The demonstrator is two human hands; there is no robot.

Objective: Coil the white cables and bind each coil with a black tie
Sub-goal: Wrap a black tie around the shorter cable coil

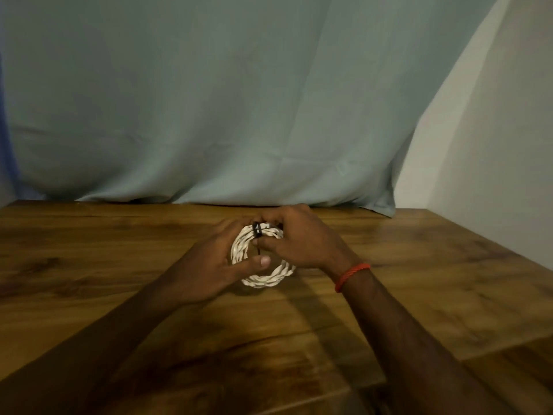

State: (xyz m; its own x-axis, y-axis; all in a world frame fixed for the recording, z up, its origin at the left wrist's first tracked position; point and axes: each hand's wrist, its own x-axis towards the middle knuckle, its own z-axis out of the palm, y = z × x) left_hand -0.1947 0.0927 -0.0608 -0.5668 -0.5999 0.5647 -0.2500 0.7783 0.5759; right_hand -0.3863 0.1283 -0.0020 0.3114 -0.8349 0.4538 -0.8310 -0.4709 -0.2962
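A coil of white twisted cable [270,278] is held just above the wooden table [119,241], at the centre of the view. A black tie [257,229] wraps the coil's far side, and its loose end hangs down inside the ring. My left hand [215,262] grips the coil's left side, thumb stretched across the opening. My right hand [294,238] holds the coil's right side and pinches the black tie between thumb and fingers. The far part of the coil is hidden behind my fingers.
A pale green cloth [224,100] hangs behind the table's far edge. A white wall [493,130] stands at the right. The table's right edge steps down to a lower board [514,375]. A red thread band [351,275] circles my right wrist.
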